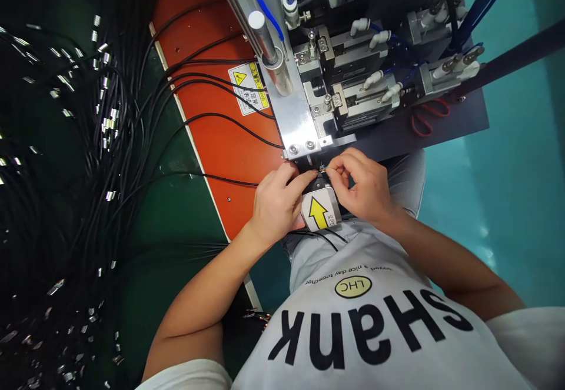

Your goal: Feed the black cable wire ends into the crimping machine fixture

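My left hand [276,205] lies at the front edge of the machine, its thumb and index finger closed on the end of a black cable [220,178] that runs in from the left. Close beside it, my right hand [364,187] pinches small thin wires [322,169] at that cable end. The fingertips of both hands nearly meet, and they partly hide what lies between them. Just below is a white plate with a yellow arrow [318,209]. Directly above the fingers sits the machine's metal block [298,128].
Several black cables cross the orange tabletop [212,143] into the machine. A large bundle of cables [128,125] with shiny ends lies on the green surface at left. Pneumatic cylinders [362,102] with blue tubes stand upper right. Red-handled scissors [426,116] lie on the dark base plate.
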Demonstrator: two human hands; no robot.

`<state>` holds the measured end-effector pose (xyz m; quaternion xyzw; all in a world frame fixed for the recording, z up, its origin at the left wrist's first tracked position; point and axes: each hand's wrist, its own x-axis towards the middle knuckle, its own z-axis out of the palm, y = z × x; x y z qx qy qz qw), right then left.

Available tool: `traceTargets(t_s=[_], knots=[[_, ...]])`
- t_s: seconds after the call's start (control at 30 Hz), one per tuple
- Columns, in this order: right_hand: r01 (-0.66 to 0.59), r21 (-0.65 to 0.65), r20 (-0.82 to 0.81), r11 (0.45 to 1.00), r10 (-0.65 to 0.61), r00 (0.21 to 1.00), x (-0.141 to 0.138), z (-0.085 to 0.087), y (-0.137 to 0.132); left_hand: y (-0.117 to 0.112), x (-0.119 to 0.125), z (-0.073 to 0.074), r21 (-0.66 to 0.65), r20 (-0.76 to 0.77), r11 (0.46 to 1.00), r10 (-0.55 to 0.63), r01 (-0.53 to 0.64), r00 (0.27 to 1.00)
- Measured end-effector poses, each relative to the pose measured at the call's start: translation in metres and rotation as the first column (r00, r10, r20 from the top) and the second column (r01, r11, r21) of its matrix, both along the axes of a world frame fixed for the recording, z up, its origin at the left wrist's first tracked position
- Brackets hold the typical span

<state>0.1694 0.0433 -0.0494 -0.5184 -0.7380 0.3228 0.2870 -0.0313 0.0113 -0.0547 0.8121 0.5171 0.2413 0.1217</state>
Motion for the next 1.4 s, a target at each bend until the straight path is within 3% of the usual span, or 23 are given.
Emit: traceTargets(t_s=[0.1,0.2,0.27,0.47,0.67,0.77,0.83,0.93,1.03,1.1,1.13,1.2,1.3,1.37,1.4], knots=[[0.023,-0.178,-0.158,0.984,-0.052,0.986,0.002,-0.010,0.002,0.000,0.000,0.001,-0.009,0.004,1.000,0.013,-0.012,1.000],[-0.010,-0.466,-0.342,0.885,-0.170,0.924,0.006,-0.021,0.004,0.000,0.001,0.004,-0.018,0.034,1.000,-0.004,0.004,0.999],[-0.033,-0.548,-0.367,0.836,-0.205,0.907,0.008,-0.024,0.005,0.000,0.001,0.005,-0.035,0.070,0.999,-0.012,0.014,0.997],[0.071,-0.306,-0.198,0.949,-0.137,0.971,-0.002,-0.011,0.008,-0.002,0.001,0.004,-0.073,0.118,0.997,0.029,-0.021,0.993],[0.115,-0.083,-0.182,0.990,-0.129,0.975,-0.010,-0.008,0.004,-0.003,0.000,0.001,-0.081,0.055,0.997,0.017,-0.012,0.998],[0.125,-0.049,-0.147,0.991,-0.131,0.980,-0.008,-0.009,0.002,-0.004,0.001,0.004,-0.038,0.003,0.999,0.024,-0.024,1.000],[0.141,-0.114,-0.147,0.983,-0.157,0.976,-0.008,-0.011,0.001,-0.005,0.003,0.007,0.020,-0.050,0.999,0.046,-0.045,0.998],[0.118,-0.368,-0.224,0.922,-0.212,0.951,-0.009,-0.016,0.005,-0.008,0.005,0.010,0.099,-0.146,0.989,0.120,-0.106,0.982],[0.030,-0.609,-0.334,0.793,-0.290,0.897,-0.009,-0.024,0.013,-0.009,0.006,0.008,0.044,-0.092,0.995,0.094,-0.090,0.991],[-0.016,-0.682,-0.353,0.731,-0.309,0.883,-0.006,-0.026,0.016,-0.009,0.005,0.006,-0.032,-0.003,0.997,0.066,-0.066,0.998],[-0.020,-0.684,-0.342,0.729,-0.297,0.892,-0.004,-0.025,0.016,-0.008,0.004,0.005,-0.054,0.027,0.996,0.066,-0.064,0.997],[0.021,-0.590,-0.300,0.807,-0.243,0.922,0.001,-0.020,0.011,-0.007,0.003,0.005,-0.071,0.043,0.996,0.066,-0.063,0.997],[0.040,-0.264,-0.220,0.964,-0.100,0.970,0.007,-0.010,-0.003,-0.006,0.002,0.006,-0.065,0.043,0.996,0.060,-0.058,0.997],[0.026,-0.123,-0.165,0.992,-0.046,0.985,0.010,-0.007,-0.009,-0.007,0.002,0.006,-0.065,0.050,0.996,0.070,-0.066,0.996],[0.038,-0.119,-0.155,0.992,-0.057,0.986,0.011,-0.007,-0.010,-0.007,0.002,0.007,-0.069,0.056,0.995,0.074,-0.070,0.996]])
